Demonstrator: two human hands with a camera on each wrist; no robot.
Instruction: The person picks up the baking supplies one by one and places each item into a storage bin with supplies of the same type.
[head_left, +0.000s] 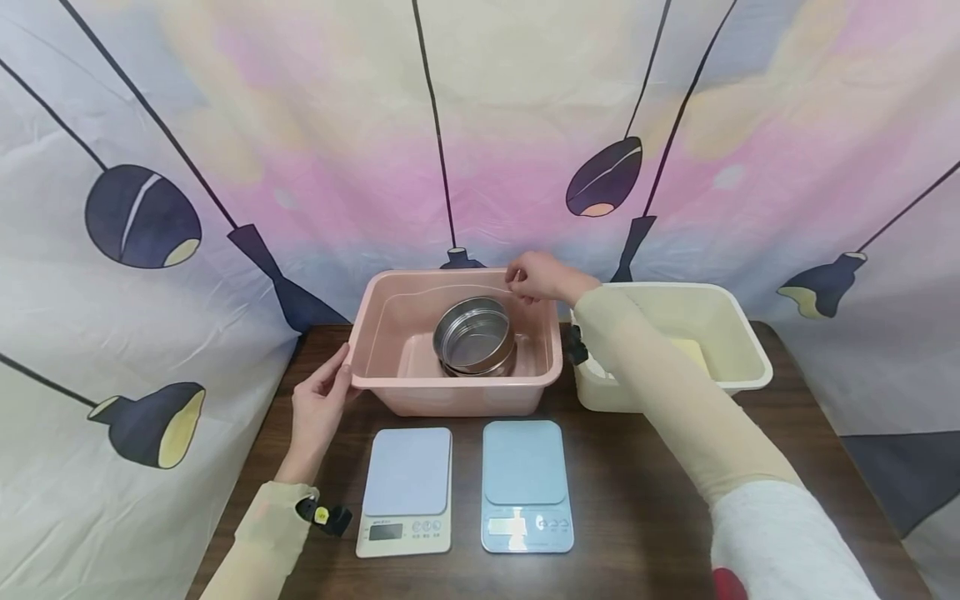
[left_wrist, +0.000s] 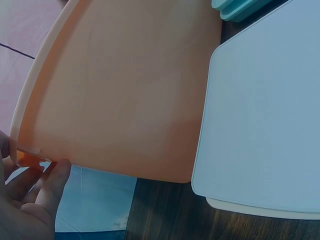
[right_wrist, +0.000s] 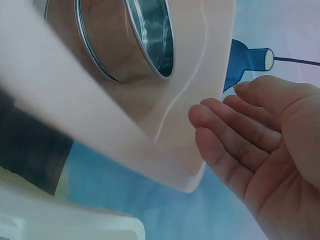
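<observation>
A pink plastic basin (head_left: 450,396) stands at the back of the table, with stacked round metal vessels (head_left: 474,335) inside it. Whether their bottoms are mesh or solid I cannot tell. My left hand (head_left: 318,408) holds the basin's front left corner, thumb and fingers around the rim, as the left wrist view also shows. At the back right corner is my right hand (head_left: 546,277), its fingers loosely bent. In the right wrist view the fingertips (right_wrist: 200,114) overlap the basin's rim, and nothing is gripped; whether they touch it is unclear.
In front of the basin lie a white kitchen scale (head_left: 408,475) and a light blue kitchen scale (head_left: 525,467), side by side. A cream basin (head_left: 750,367) stands to the right, partly behind my right sleeve, with something pale yellow inside. A printed cloth (head_left: 337,125) hangs behind the table.
</observation>
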